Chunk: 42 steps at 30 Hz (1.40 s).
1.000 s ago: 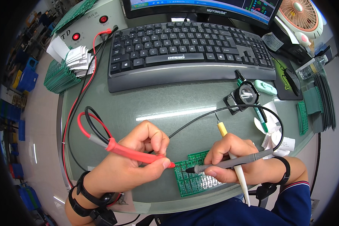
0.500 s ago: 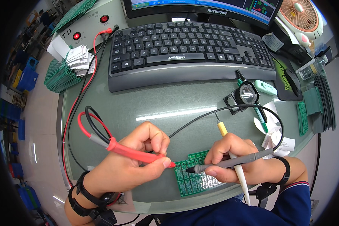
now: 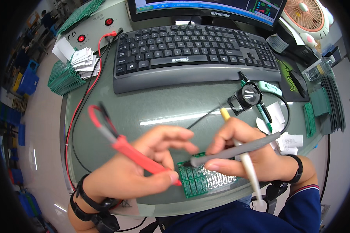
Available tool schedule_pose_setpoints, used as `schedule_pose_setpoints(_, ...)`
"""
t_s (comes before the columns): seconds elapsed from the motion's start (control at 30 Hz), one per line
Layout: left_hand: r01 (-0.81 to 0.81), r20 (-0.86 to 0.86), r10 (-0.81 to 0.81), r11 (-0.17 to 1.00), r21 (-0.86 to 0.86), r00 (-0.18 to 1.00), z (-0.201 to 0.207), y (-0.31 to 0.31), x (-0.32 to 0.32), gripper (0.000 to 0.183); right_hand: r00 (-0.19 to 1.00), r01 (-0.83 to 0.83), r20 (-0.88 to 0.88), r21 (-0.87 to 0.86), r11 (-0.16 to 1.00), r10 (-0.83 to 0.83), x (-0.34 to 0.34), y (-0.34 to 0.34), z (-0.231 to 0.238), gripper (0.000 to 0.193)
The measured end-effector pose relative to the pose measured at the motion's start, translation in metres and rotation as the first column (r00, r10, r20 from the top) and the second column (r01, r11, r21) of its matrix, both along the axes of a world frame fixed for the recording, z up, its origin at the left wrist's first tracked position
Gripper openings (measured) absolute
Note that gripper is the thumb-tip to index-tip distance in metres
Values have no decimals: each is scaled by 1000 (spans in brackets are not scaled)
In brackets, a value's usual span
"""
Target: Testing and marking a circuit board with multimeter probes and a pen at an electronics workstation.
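Observation:
My left hand [image 3: 122, 173] holds a red test probe [image 3: 140, 156] against its palm and thumb, the other fingers stretched toward my right hand. The probe's red tip is by the left edge of a green circuit board panel [image 3: 193, 185]. My right hand [image 3: 268, 165] grips a grey test probe [image 3: 256, 144], its dark tip over the panel's upper left part; contact cannot be made out. A slim white-handled tool [image 3: 249, 171] with a yellow collar and thin point also sits in my right hand, crossing the grey probe. Fingers hide part of the panel.
A black keyboard [image 3: 182, 72] spans the desk beneath a monitor [image 3: 221, 15]. A magnifier loupe [image 3: 249, 94], pens and crumpled paper strips [image 3: 291, 141] lie at right. Left are stacked green boards [image 3: 64, 79] and a grey box [image 3: 93, 29] with red switches; cables trail across.
My left fingers have loosened from a pinch and stretched out, with the red probe tilting more steeply. My right hand has shifted slightly up and left with both tools. Motion blurs both hands.

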<state>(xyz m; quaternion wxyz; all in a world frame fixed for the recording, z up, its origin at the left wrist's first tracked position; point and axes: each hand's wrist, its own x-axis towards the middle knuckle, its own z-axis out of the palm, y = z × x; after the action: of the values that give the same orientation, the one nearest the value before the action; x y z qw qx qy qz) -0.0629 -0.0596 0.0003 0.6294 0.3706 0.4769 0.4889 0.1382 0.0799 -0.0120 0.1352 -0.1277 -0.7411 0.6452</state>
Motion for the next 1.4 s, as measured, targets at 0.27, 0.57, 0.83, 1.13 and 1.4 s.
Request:
schedule_pose_setpoints(0.27, -117, 67, 113, 991, 60, 991, -4, -5, -1, 20, 949, -290, 172, 804, 518, 264, -1, -8, 12, 49)
schedule_pose_setpoints(0.57, 79, 85, -99, 974, 213, 992, -13, -7, -10, 31, 952, -300, 247, 862, 408, 179, 23, -8, 32, 47)
schedule_pose_setpoints(0.83, 536, -173, -515, 732, 422, 840, -25, 4, 5, 34, 980, -179, 20, 514, 839, 196, 39, 26, 13, 51)
schedule_pose_setpoints(1.13, 664, -486, -507, 711, 232, 712, -14, 4, 15, 40, 991, -95, -59, 359, 929, 124, 37, 12, -6, 22)
schedule_pose_setpoints(1.4, 644, -477, -489, 724, 245, 731, -18, 4, 16, 40, 994, -55, -62, 440, 896, 91, 40, 8, -18, 22)
